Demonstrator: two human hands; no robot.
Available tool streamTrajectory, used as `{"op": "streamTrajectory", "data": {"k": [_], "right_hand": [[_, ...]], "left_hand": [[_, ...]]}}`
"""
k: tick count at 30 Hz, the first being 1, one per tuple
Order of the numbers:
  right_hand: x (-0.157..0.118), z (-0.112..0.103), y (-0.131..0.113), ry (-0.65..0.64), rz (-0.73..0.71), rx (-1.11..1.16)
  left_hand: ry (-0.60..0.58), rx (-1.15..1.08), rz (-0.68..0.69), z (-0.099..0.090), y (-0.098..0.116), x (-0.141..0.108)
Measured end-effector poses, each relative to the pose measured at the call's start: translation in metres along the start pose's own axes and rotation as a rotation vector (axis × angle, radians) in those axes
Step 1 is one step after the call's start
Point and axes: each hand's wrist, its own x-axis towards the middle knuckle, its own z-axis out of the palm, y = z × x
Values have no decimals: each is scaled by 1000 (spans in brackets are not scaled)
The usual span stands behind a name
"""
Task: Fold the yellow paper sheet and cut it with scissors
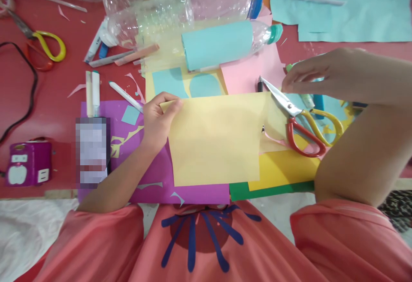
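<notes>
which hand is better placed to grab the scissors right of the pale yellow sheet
Probably the right hand: it is near the scissors and seems empty, while the left hand pinches one corner of the pale yellow sheet.

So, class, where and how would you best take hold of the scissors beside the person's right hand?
Probably by the red loop and yellow loop, coming from the person's near right. The scissors lie with their blades pointing away and to the left, so both loops face that side; gripping there should keep fingers off the blades.
</notes>
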Motion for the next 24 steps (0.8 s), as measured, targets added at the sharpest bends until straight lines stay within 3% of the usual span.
{"op": "streamTrajectory", "data": {"k": [2,5,10,14,20,24], "right_hand": [[-2,-4,1,-36,96,-141],[-7,-8,-12,26,171,-142],[-14,-3,-30,-50,44,-117],[-16,9,-36,-91,48,-81],[-32,48,-28,-7,72,270],[-52,82,-16,145,131,820]], "left_hand": [[-24,9,0,-1,1,0],[-98,29,9,-1,3,-1],[-141,52,55,4,3,-3],[-120,28,87,5,-2,-2],[-150,-29,48,-1,-6,0],[-131,-60,94,0,-3,-3]]}}
